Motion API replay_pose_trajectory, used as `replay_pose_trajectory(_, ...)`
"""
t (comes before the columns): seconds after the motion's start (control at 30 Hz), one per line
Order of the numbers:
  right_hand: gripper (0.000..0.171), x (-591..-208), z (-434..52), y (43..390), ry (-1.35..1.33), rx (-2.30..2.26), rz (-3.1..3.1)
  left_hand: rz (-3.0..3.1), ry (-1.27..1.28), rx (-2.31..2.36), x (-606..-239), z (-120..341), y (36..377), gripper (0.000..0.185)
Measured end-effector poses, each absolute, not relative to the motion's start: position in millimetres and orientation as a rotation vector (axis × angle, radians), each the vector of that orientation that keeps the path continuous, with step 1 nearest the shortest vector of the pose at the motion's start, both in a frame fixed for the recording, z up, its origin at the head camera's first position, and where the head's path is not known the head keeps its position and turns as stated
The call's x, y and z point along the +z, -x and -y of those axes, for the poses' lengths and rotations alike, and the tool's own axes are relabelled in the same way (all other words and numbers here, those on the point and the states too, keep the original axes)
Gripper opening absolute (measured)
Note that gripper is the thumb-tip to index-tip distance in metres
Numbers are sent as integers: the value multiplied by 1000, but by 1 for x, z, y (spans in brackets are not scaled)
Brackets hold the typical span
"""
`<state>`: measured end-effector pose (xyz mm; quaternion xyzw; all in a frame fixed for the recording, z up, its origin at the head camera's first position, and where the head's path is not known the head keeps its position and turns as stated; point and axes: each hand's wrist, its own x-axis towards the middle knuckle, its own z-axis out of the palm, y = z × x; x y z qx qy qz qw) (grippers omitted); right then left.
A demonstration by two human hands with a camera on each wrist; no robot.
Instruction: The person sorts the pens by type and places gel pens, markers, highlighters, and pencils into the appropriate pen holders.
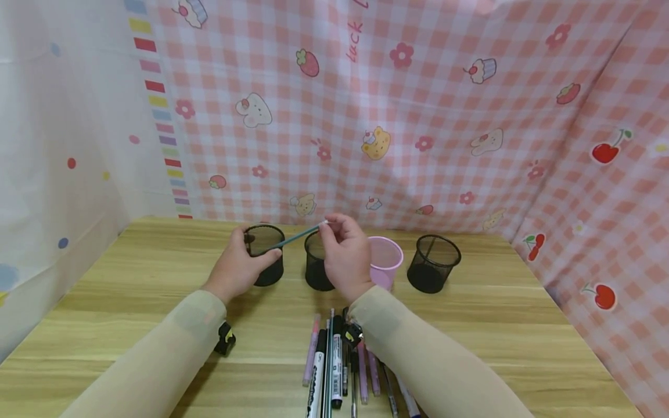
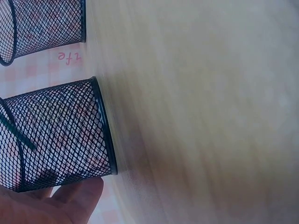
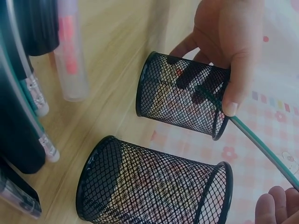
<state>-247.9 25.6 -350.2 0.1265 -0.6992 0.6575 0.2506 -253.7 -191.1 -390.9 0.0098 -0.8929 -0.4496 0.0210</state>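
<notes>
Both hands (image 1: 292, 255) hold pencil (image 1: 299, 235) over cup (image 1: 264, 255).

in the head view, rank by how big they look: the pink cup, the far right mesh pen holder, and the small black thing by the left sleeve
1. Far right mesh pen holder and pink cup: look alike in size, and the cup is partly hidden, so unranked.
2. Small black thing: clearly smallest.

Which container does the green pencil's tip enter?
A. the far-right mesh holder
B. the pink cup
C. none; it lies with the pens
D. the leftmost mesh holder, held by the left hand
D: the green pencil, pinched by the right hand, slants into the leftmost mesh holder that the left hand grips.
</notes>
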Motion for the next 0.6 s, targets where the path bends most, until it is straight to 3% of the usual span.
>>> replay_pose_trajectory(0.6,13,-353,-23,245,-338,1647,2160,2761,-25,-1389,-389,191,252,105)
